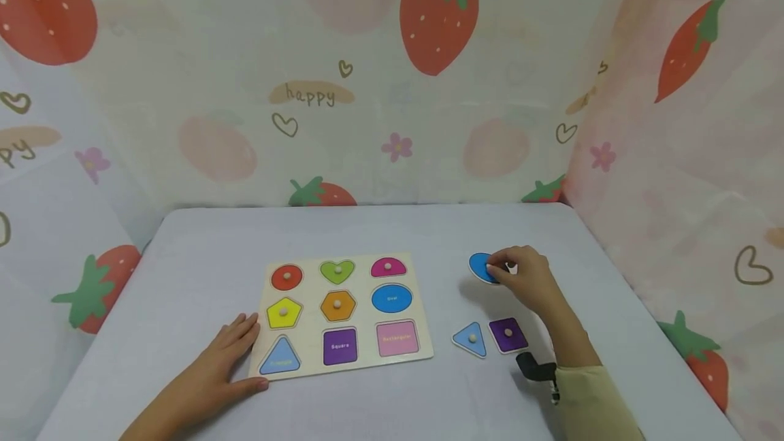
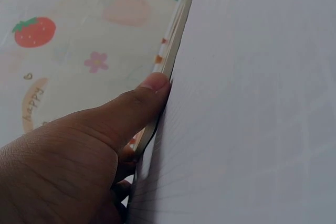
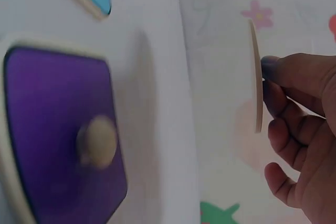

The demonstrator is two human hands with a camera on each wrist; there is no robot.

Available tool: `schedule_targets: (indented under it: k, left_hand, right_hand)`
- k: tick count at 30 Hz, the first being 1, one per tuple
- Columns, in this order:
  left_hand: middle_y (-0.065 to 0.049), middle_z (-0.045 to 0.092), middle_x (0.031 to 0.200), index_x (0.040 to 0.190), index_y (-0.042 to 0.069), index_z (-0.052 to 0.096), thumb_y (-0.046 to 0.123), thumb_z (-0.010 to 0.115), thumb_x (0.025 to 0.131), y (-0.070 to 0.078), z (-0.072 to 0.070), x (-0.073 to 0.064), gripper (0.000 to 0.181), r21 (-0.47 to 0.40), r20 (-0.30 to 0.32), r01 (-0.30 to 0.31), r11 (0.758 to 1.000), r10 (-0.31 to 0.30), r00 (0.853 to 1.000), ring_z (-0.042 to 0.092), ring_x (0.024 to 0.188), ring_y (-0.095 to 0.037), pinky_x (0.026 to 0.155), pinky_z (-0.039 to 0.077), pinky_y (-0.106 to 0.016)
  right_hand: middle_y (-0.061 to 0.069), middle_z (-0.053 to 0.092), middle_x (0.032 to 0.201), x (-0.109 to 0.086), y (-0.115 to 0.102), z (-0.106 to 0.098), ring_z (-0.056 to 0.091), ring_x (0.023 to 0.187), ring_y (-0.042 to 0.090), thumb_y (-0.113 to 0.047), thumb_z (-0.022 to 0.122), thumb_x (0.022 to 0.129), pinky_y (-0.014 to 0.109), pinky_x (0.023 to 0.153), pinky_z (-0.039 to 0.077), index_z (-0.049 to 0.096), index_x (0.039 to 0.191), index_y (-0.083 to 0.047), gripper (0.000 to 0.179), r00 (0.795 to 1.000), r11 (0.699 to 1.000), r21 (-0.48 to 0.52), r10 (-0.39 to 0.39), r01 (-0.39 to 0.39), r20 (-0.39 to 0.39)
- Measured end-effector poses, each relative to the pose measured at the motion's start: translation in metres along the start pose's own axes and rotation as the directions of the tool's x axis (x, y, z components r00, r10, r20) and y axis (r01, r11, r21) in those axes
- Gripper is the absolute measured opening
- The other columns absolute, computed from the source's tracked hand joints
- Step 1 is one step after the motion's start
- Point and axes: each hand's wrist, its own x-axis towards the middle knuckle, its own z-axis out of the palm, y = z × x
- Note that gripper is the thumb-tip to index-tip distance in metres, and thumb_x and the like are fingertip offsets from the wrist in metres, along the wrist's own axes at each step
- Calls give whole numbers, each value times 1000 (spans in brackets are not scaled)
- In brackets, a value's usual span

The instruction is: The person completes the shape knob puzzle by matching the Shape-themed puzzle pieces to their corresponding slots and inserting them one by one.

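Note:
A wooden shape puzzle board (image 1: 311,354) lies left of the table's middle. My left hand (image 1: 223,358) rests at its lower left corner, fingers along the left side and thumb at the front edge. In the left wrist view the thumb (image 2: 139,100) is extended against a thin edge. Over the table at the right, my right hand (image 1: 529,279) pinches a blue oval puzzle piece (image 1: 480,267). The right wrist view shows this oval piece (image 3: 256,85) edge-on, apart from the tabletop. Below that hand lie a light blue triangle piece (image 1: 464,339) and a purple square piece (image 1: 514,341), both with knobs.
Knobbed pieces fill the board's upper row, including a red circle (image 1: 280,283) and a green heart (image 1: 331,269). A yellow pentagon (image 1: 288,322) and an orange hexagon (image 1: 343,315) are also set in. A white cloth (image 1: 392,407) covers the table; strawberry-print curtains (image 1: 392,107) surround it.

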Motion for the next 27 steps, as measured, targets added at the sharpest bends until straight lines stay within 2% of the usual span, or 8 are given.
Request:
schedule_targets:
  k: [8,18,23,27]
  left_hand:
    - [-14,26,169,158,7,38,75,73,74,-2,-1,-1,114,-8,-2,0,1000,0,1000,15,156,-41,120,21,-68]
    - [-15,26,169,158,6,38,76,72,75,1,-1,-4,113,-12,14,8,1000,-8,1000,15,156,-43,120,21,-68]
    - [-15,25,169,159,7,37,76,71,76,-1,-2,-2,112,-7,-6,-5,1000,5,1000,16,156,-43,119,22,-69]
    - [-16,25,169,159,7,37,76,72,76,-2,-1,-1,113,-10,-13,-10,1000,10,1000,16,155,-44,119,22,-70]
  right_hand:
    - [-1,73,91,15,-34,15,56,97,23,-19,77,93,44,89,41,80,103,-12,13,995,995,10,-101,101,16]
    - [-2,72,94,22,-77,39,57,99,21,-22,78,93,43,89,54,80,105,-15,14,989,992,21,-126,124,72]
    - [-3,71,95,27,-94,50,57,101,20,-21,78,92,46,92,54,79,104,-16,13,987,989,32,-144,142,74]
    - [-5,71,94,29,-103,60,57,100,18,-21,78,92,51,99,46,79,102,-17,11,980,984,47,-176,172,91]
